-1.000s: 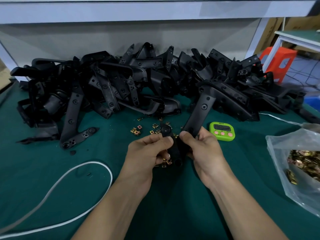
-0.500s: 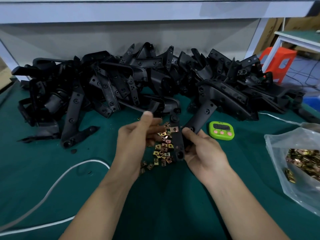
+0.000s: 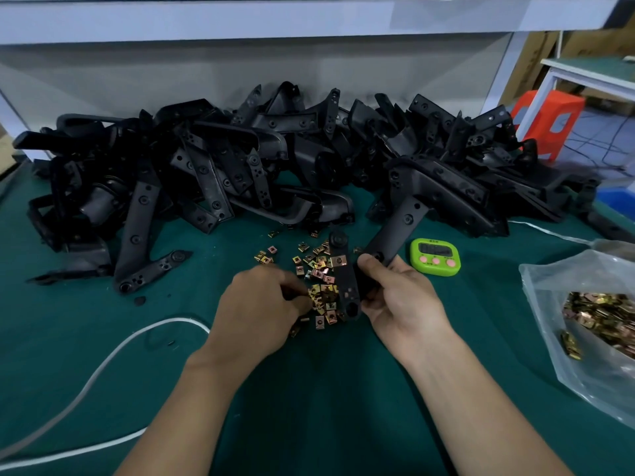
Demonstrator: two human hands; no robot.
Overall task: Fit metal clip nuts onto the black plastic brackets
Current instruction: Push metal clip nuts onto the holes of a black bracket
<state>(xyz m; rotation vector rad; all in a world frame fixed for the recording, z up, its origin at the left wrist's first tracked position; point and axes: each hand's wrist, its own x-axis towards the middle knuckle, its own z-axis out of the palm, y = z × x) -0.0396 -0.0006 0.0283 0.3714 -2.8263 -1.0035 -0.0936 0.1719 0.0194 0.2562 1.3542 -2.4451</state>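
Head view.

- Right grip (image 3: 402, 304): fingers and thumb curled round black bracket (image 3: 344, 286), just left of green timer (image 3: 434, 257).
- Left grip (image 3: 261, 304): blurred, fingers bent into loose clip nuts (image 3: 319, 269) on bench (image 3: 309, 389), left of timer. Cannot tell whether it holds one.
- Bracket heap (image 3: 240, 159): behind timer.
- Bag of nuts (image 3: 591, 310): right of timer.

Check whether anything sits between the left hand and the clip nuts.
Nothing visible. The left hand has its fingertips at the clip nuts on the mat; the bracket, held by the right hand, stands to their right, not between.
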